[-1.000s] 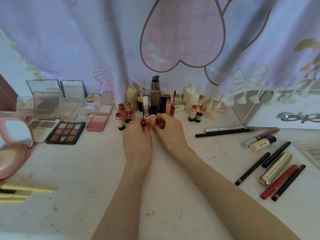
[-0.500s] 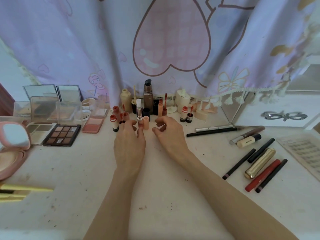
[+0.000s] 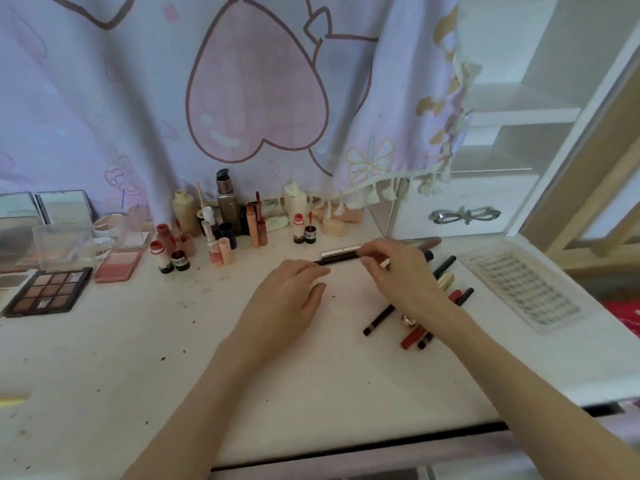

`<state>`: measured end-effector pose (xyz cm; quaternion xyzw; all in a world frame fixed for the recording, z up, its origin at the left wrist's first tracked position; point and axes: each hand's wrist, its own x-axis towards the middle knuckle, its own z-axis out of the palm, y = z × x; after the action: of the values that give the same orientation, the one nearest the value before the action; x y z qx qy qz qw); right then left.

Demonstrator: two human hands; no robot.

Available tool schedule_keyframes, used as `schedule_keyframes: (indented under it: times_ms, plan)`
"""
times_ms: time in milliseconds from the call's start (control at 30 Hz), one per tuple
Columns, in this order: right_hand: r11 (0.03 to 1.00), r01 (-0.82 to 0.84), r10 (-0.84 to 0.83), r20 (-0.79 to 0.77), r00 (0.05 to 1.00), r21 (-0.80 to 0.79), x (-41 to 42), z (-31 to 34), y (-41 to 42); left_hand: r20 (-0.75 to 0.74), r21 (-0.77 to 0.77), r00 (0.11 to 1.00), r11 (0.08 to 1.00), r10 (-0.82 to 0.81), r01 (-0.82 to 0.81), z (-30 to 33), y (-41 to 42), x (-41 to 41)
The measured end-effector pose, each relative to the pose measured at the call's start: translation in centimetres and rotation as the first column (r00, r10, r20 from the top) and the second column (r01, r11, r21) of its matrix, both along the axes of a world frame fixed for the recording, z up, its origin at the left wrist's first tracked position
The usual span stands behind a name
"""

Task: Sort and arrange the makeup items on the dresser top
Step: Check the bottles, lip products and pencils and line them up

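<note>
On the white dresser top point(image 3: 104, 358) under the heart curtain, I have both hands at the black and silver pencils point(image 3: 341, 255), right hand point(image 3: 401, 275) pinching them, left hand point(image 3: 291, 299) loosely curled touching their tip, so lipsticks point(image 3: 218, 244) look grouped while the pens point(image 3: 426, 317) remain unsorted.

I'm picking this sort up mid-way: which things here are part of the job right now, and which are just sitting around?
In the job:
- right hand, fingers on the silver and black pens
- left hand, fingertips at the black pen's near end
- loose pencils and tubes under the right wrist

Lying about:
- eyeshadow palette
- blush compact
- pump bottle
- lash tray
- curtain
</note>
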<state>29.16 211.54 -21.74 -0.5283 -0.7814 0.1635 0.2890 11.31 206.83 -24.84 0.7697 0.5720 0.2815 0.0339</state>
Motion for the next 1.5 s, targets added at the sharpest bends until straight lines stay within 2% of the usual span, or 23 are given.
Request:
schedule_keyframes:
  times_ms: [100, 200, 467, 600, 733, 833, 967, 1100, 1200, 1333, 1400, 1500]
  plan:
    - [0.993, 0.118, -0.117, 0.099, 0.988, 0.005, 3.9, -0.4, 1.6, -0.056, -0.058, 0.993, 0.993, -0.109, 0.105, -0.3, 0.3, 1.6]
    - [0.984, 0.177, -0.173, 0.222, 0.960, 0.003, 6.6, -1.1, 2.9, -0.111, -0.116, 0.983, 0.984, -0.147, 0.134, -1.1, 0.7, 2.1]
    - [0.997, 0.074, -0.069, 0.417, 0.906, 0.004, 7.5, -1.0, 4.0, -0.116, -0.157, 0.983, 0.980, -0.141, 0.122, -1.5, 0.7, 2.1]
    - [0.998, 0.020, 0.010, 0.435, 0.900, -0.065, 7.4, -0.4, 4.5, -0.086, -0.166, 0.986, 0.978, -0.140, 0.124, -1.6, 0.7, 2.0]
    - [0.998, 0.010, 0.016, 0.446, 0.895, -0.055, 7.7, -0.2, 4.4, -0.040, -0.166, 0.989, 0.977, -0.141, 0.132, -1.7, 0.7, 1.8]
    - [1.000, -0.009, 0.014, 0.325, 0.946, -0.017, 7.2, 0.2, 3.8, 0.072, -0.166, 0.990, 0.978, -0.119, 0.129, -1.7, 0.8, 1.5]
    - [0.997, -0.040, 0.041, 0.029, 0.999, -0.063, 4.9, 1.2, 2.2, 0.309, -0.171, 0.951, 0.982, -0.024, 0.081, -1.2, 0.7, 1.6]
    - [0.966, -0.202, 0.155, -0.265, 0.952, -0.160, 1.5, 1.5, 0.8, 0.489, -0.072, 0.872, 0.997, 0.007, 0.032, -0.6, 0.5, 1.2]
    - [0.906, -0.315, 0.176, -0.426, 0.887, -0.281, -0.8, 1.1, 0.6, 0.516, -0.080, 0.857, 0.996, 0.006, 0.041, -0.5, 0.4, 0.6]
    - [0.836, -0.406, 0.086, -0.644, 0.760, -0.368, -3.3, 0.2, 0.3, 0.495, -0.051, 0.868, 0.999, 0.040, -0.017, -0.4, 0.2, 0.3]
    - [0.836, -0.412, 0.037, -0.712, 0.702, -0.363, -3.9, -0.2, 0.3, 0.481, -0.017, 0.876, 0.999, 0.042, -0.038, -0.3, 0.0, 0.2]
    - [0.842, -0.379, -0.037, -0.743, 0.668, -0.383, -4.2, -0.6, 0.3, 0.402, 0.031, 0.916, 0.999, 0.009, -0.023, -0.3, -0.2, 0.4]
